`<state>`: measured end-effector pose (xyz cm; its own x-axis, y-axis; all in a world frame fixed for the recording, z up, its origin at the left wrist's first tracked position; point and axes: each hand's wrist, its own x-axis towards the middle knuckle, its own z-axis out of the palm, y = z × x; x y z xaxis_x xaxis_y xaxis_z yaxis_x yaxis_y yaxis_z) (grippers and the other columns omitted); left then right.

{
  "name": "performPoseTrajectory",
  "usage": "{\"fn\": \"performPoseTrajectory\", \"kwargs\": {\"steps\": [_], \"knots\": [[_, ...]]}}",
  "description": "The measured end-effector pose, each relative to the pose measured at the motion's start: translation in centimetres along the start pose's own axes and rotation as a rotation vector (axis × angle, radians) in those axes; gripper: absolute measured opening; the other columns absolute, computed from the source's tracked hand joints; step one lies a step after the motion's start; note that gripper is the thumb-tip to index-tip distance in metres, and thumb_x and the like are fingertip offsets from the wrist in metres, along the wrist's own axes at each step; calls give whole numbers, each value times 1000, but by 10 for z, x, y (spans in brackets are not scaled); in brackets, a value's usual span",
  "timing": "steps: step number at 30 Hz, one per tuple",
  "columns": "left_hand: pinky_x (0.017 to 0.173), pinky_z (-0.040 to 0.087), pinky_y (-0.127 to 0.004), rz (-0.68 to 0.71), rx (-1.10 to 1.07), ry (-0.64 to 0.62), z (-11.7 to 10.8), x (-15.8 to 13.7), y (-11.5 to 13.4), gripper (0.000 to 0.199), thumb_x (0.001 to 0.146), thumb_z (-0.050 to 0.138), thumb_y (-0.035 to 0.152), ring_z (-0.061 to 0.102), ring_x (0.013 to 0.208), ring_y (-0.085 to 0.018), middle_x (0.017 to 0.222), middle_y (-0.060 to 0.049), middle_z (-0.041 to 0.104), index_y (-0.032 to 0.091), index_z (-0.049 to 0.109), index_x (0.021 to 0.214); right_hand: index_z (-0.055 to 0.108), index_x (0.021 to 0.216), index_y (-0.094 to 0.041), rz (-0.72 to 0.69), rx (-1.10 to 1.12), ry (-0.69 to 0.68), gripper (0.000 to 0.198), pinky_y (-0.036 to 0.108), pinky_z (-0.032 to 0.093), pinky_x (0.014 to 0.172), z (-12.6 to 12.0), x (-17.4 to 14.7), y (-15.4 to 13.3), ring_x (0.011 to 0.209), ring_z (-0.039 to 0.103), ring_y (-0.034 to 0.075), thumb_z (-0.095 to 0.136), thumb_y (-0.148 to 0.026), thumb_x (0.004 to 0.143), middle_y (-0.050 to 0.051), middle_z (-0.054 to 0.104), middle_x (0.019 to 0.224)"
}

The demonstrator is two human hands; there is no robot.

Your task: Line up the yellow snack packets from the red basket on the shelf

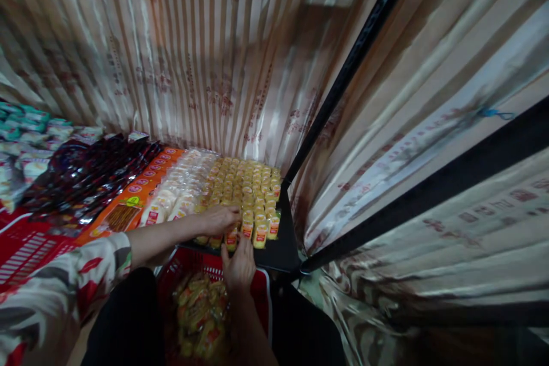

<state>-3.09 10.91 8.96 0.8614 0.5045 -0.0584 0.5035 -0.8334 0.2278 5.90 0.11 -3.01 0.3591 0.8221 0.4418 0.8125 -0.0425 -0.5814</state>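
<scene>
Small yellow snack packets (244, 186) with red-and-white labels stand in tight rows on a black shelf (281, 254). My left hand (221, 219) reaches across from the left, its fingers drawn together on a packet among the front rows; the fingertips are partly lost against the yellow wrappers. From below, my right hand (240, 266) holds the lower part of a front-row packet (231, 238) between thumb and fingers. Beneath the shelf edge, a red basket (265, 303) holds a heap of loose yellow packets (201, 314).
Left of the yellow rows lie clear-wrapped white packets (182, 180), an orange snack bag (128, 203), dark shiny packets (92, 174) and green-and-white packets (28, 126). Another red basket (26, 249) is at far left. Black metal posts (343, 77) and striped curtains (223, 57) enclose the shelf.
</scene>
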Motion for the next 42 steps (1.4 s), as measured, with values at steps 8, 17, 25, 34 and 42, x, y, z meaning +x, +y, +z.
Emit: {"fn": "performPoseTrajectory", "kwargs": {"steps": [8, 17, 25, 34, 42], "knots": [[83, 46, -26, 39, -180, 169, -26, 18, 9, 31, 87, 47, 33, 60, 94, -17, 108, -7, 61, 18, 59, 110, 50, 114, -14, -7, -9, 144, 39, 35, 46, 78, -38, 35, -3, 89, 57, 23, 47, -39, 84, 12, 61, 95], [89, 45, -28, 2, -369, 357, -46, 116, 22, 41, 79, 53, 20, 59, 98, -17, 115, -7, 62, 16, 53, 120, 49, 120, -13, 34, -62, 256, 44, 38, 43, 84, -78, 125, 36, 96, 54, 25, 43, -39, 85, 14, 60, 104], [86, 46, -27, -39, -313, 297, -20, 186, 18, 41, 79, 53, 20, 60, 93, -15, 109, -4, 63, 20, 49, 120, 53, 119, -9, 172, 58, 277, 44, 40, 42, 90, -57, 157, 85, 104, 55, 26, 35, -30, 85, 17, 60, 112], [90, 46, -30, -106, -126, 207, 8, 192, 10, 36, 80, 52, 19, 57, 103, -18, 114, -6, 60, 20, 53, 116, 60, 115, -10, 378, 259, 43, 53, 39, 39, 94, -36, 152, 110, 107, 56, 25, 30, -44, 87, 17, 63, 114], [87, 48, -32, -211, -55, 228, 12, 195, 5, 33, 80, 51, 29, 55, 103, -23, 113, -11, 56, 16, 61, 109, 66, 105, -8, 489, 419, -13, 76, 36, 40, 93, -30, 147, 118, 104, 58, 26, 14, -61, 87, 17, 66, 108]]}}
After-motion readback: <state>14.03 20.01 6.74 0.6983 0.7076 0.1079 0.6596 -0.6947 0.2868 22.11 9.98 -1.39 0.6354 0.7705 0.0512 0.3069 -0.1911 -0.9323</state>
